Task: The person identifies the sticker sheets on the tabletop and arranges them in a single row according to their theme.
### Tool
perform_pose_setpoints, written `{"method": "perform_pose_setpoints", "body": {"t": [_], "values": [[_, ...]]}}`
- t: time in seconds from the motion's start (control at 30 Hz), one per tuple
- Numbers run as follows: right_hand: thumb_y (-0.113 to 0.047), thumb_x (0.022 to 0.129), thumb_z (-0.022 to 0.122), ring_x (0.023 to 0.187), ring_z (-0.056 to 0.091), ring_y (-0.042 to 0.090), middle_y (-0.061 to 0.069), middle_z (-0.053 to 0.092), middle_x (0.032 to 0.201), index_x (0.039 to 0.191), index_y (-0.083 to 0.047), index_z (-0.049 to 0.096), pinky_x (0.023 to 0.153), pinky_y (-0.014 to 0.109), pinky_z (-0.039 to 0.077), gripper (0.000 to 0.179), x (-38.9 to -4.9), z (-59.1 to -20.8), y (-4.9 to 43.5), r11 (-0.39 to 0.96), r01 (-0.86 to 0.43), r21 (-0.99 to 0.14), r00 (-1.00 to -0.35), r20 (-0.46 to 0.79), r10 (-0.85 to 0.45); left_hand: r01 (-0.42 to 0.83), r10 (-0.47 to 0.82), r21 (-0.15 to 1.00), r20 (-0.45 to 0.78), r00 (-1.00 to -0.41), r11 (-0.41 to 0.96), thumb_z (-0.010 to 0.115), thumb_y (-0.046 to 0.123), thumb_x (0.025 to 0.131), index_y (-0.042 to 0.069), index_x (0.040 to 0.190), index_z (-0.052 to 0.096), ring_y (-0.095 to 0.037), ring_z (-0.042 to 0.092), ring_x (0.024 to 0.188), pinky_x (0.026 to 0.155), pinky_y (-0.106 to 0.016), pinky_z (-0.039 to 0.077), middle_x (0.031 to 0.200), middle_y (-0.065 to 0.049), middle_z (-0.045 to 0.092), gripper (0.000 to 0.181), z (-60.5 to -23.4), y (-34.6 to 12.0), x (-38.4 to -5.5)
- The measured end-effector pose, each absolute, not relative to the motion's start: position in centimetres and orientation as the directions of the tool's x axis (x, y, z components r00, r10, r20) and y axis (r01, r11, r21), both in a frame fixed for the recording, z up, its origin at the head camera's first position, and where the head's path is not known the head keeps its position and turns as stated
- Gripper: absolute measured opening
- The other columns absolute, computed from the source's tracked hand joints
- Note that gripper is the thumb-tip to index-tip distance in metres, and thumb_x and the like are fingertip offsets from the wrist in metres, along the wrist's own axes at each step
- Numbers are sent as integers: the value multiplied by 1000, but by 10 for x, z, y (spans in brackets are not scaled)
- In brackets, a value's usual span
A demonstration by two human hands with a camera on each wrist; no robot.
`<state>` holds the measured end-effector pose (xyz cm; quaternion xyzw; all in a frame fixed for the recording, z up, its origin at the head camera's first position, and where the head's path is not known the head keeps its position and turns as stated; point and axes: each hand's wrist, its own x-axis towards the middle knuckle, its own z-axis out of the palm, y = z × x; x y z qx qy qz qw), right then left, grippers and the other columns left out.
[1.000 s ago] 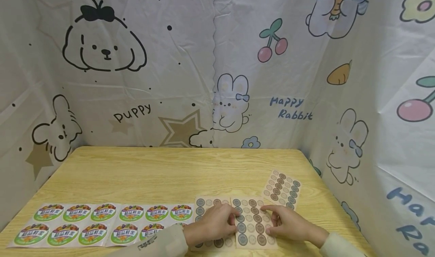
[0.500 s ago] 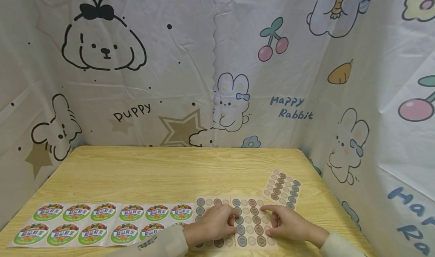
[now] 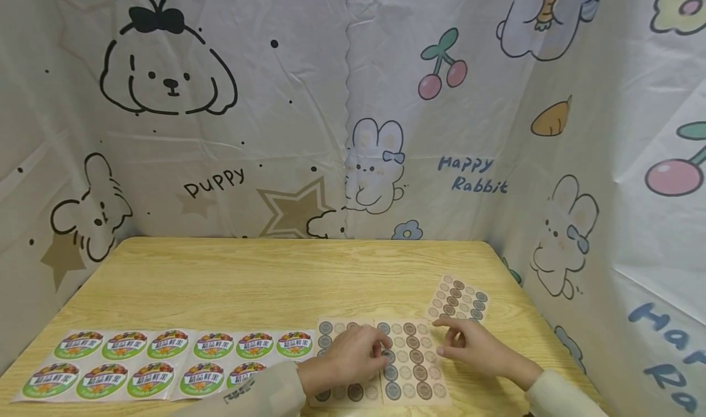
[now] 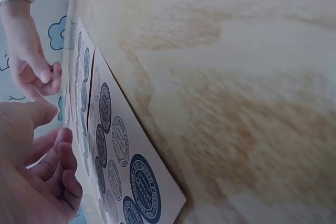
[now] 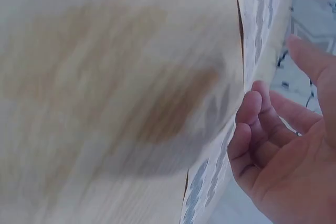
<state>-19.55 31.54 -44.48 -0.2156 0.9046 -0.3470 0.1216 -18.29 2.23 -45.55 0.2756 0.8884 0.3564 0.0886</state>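
Observation:
Two beige sheets of round stickers lie side by side near the table's front in the head view: a left sheet [image 3: 371,392], partly under my left hand [image 3: 347,359], and a right sheet [image 3: 406,368]. The fingers of my left hand are loosely bent over the seam between them, holding nothing. In the left wrist view its fingertips [image 4: 65,136] appear apart from the paper. My right hand [image 3: 480,348] hovers just off the right sheet's right edge, fingers bent and holding nothing. A smaller-looking third sheet [image 3: 458,297] lies tilted behind that hand, its lower part hidden.
White sheets with colourful fruit-label stickers [image 3: 125,345] lie in a row on the left, partly covered by the left sleeve. The wooden table [image 3: 276,276] reaches back to a printed cloth curtain [image 3: 265,129], which also stands along both sides.
My right hand has come off the right sheet and shifted slightly to the right. The left fingertips have lifted a little. The sheets stay where they were.

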Motion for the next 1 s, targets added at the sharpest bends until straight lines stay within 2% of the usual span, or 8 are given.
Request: {"method": "perform_pose_setpoints", "body": {"t": [0.13, 0.37, 0.5, 0.6, 0.7, 0.8, 0.9, 1.0], "values": [[-22, 96, 70, 63, 48, 3, 4, 61, 89, 138, 6, 56, 56, 21, 44, 52, -204, -445, 329, 697, -259, -669, -920, -50, -390, 427, 560, 689, 38, -828, 586, 75, 21, 91, 9, 112, 75, 0, 46, 52, 49, -17, 40, 69, 14, 55, 24, -455, 23, -185], [-20, 93, 71, 66, 47, 8, 4, 62, 94, 136, 5, 57, 59, 24, 42, 51, -213, -452, 356, 800, -159, -579, -976, -30, -216, 437, 557, 690, 58, -828, 577, 73, 20, 91, 10, 110, 75, 1, 45, 51, 48, -16, 37, 74, 14, 58, 21, -451, 24, -191], [-22, 92, 72, 84, 60, 21, 13, 66, 104, 138, 8, 55, 76, 38, 52, 57, -218, -456, 369, 863, -89, -497, -993, -27, -118, 435, 551, 699, 69, -831, 568, 69, 19, 93, 8, 112, 75, 0, 43, 50, 46, -16, 35, 76, 13, 59, 22, -448, 23, -195], [-24, 90, 74, 101, 63, 33, 22, 67, 110, 138, 12, 53, 88, 51, 52, 63, -220, -459, 375, 898, -74, -434, -996, -21, -92, 431, 542, 700, 74, -837, 570, 68, 21, 94, 7, 112, 74, -1, 42, 51, 47, -17, 36, 77, 12, 59, 23, -447, 22, -198], [-24, 90, 75, 93, 61, 30, 19, 65, 101, 138, 14, 52, 79, 43, 51, 66, -225, -461, 380, 913, -56, -405, -996, -37, -77, 424, 533, 697, 71, -843, 578, 68, 21, 95, 7, 112, 74, -1, 40, 51, 48, -17, 35, 78, 11, 57, 23, -446, 20, -202], [-22, 89, 74, 81, 50, 22, 10, 57, 88, 139, 13, 51, 70, 34, 39, 65, -231, -462, 381, 917, -39, -398, -997, -51, -64, 421, 522, 694, 76, -850, 584, 67, 19, 95, 6, 113, 74, -1, 38, 49, 46, -17, 32, 76, 10, 56, 22, -447, 18, -207], [-18, 90, 73, 74, 46, 20, 10, 55, 82, 141, 11, 50, 67, 32, 38, 63, -239, -461, 381, 912, -44, -409, -996, -58, -74, 425, 512, 679, 85, -855, 598, 66, 18, 96, 6, 114, 73, -2, 39, 49, 47, -17, 32, 75, 9, 56, 23, -446, 13, -212], [-15, 91, 72, 75, 46, 20, 13, 58, 84, 142, 10, 50, 69, 34, 43, 62, -248, -461, 379, 900, -47, -432, -994, -64, -83, 422, 491, 655, 89, -866, 626, 67, 20, 96, 7, 115, 73, -2, 41, 51, 49, -18, 34, 77, 9, 56, 24, -446, 9, -217]]}}
